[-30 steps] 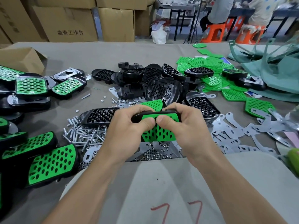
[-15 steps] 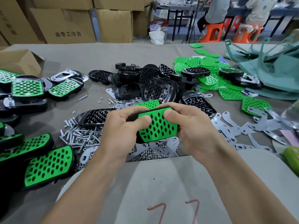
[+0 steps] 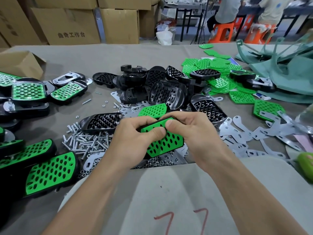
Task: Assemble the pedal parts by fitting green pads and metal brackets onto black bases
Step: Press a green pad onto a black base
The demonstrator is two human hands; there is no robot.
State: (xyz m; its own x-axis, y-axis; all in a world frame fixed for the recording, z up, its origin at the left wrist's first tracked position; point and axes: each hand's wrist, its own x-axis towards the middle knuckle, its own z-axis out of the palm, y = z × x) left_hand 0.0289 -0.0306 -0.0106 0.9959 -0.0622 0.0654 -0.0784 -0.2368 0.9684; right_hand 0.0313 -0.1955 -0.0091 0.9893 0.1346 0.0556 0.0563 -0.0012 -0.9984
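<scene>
Lying along the left side of the bench [image 3: 84, 56], finished pedals [image 3: 50, 172] show green faces set in black shells, and just right of them is a heap of screws [image 3: 88, 141]. Next comes the left hand [image 3: 133, 141], raised above the screws: its fingers curl round the near-left end of a black base [image 3: 165, 118] and its thumb presses down on the green pad [image 3: 164, 145] lying in that base. The pad faces up and slants, its far end to the left and its near end down to the right (only a thin dark rim of the base shows past it). The right hand [image 3: 191, 133] grips the opposite side in the same way, fingers wrapped behind, thumb flat on the pad's far edge, almost touching the left thumb. Right of that hand, metal brackets [image 3: 237, 133] lie scattered flat on the bench.

Half a second ago the thumbs sat apart, one on each short edge, and the pad lay squarer to the camera. They have since drawn together at the far edge, and the piece has turned.
</scene>
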